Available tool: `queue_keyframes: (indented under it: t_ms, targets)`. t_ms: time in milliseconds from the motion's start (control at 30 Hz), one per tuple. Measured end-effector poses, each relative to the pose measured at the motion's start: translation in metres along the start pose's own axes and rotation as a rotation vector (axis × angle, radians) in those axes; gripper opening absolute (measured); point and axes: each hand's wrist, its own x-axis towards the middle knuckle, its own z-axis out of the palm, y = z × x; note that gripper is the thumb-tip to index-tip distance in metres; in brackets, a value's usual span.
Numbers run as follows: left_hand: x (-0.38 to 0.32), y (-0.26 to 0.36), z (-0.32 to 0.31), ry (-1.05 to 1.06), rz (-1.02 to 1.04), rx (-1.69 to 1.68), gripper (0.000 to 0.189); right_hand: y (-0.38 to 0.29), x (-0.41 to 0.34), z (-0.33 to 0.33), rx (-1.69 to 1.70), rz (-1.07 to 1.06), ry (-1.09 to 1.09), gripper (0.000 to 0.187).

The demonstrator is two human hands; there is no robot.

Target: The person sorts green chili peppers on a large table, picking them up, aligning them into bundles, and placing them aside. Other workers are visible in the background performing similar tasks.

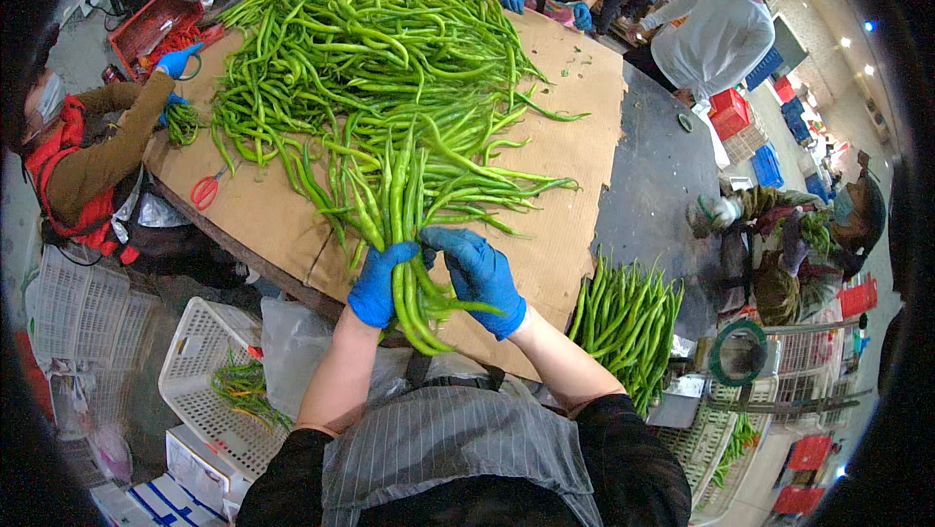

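Observation:
My left hand (383,284), in a blue glove, grips a bunch of long green peppers (398,198) around its middle. The far part of the bunch fans out over the pile, while the near ends curve down towards my apron. Beside it, my blue-gloved right hand (478,275) has its fingers curled against the bunch's right side. One pepper tip pokes out across that palm; whether the fingers grip anything is hidden. Beyond both hands spreads a large heap of loose green peppers (365,67) on a cardboard-covered table (562,183).
Red-handled scissors (206,191) lie on the cardboard at left. Neatly aligned peppers (624,322) form a stack at right, by the dark tabletop (650,154). A white crate (212,322) stands low at left. Several people are around, including a gloved co-worker (95,154) at left.

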Motion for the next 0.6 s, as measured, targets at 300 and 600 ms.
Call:
queue_keyframes:
  t_ms: [300,600]
  targets:
    - [-0.011,0.048,-0.048,0.170,0.175,-0.373,0.039,0.102,0.051,0.002,-0.264,0.029,0.152,0.039]
    - [-0.026,0.066,-0.047,0.214,0.218,-0.067,0.042,0.187,0.103,-0.004,-0.339,0.280,0.273,0.022]
